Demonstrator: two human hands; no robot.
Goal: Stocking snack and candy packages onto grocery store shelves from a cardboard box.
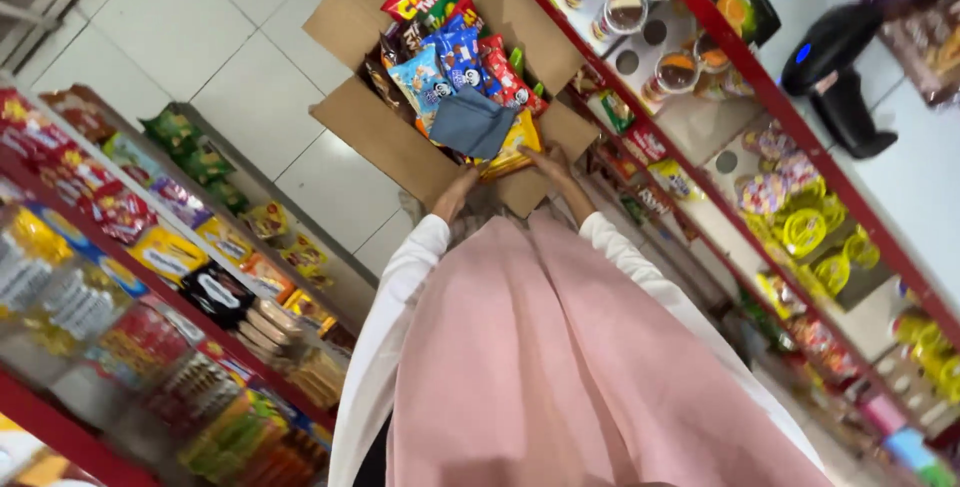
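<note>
My left hand (455, 192) sits just above the middle of the frame, fingers curled against the near wall of the cardboard box (385, 142); from this angle I cannot tell how firmly they close on it. My right hand (553, 165) is a little to the right, fingers spread flat on the same near edge, touching the yellow snack packet (510, 147) that sticks out there. I judge both hands are placed at the box's near side to steady or carry it, one at each corner, which keeps the open top level.

The box itself lies in the upper middle of the frame over the white tiled floor (200, 57), its brown flaps folded outward. It is packed with bright snack bags: red ones, blue ones, and a folded grey-blue cloth (470, 122) lying on top near my hands, probably dropped there to keep it within reach.

Further out, white sleeves and a pink garment (540, 367) fill the lower centre. Red-edged shelves (800, 137) of packets and jars run down the right side, and another rack of snacks (140, 247) fills the lower left. A black handheld scanner (835, 67) stands at the upper right.
</note>
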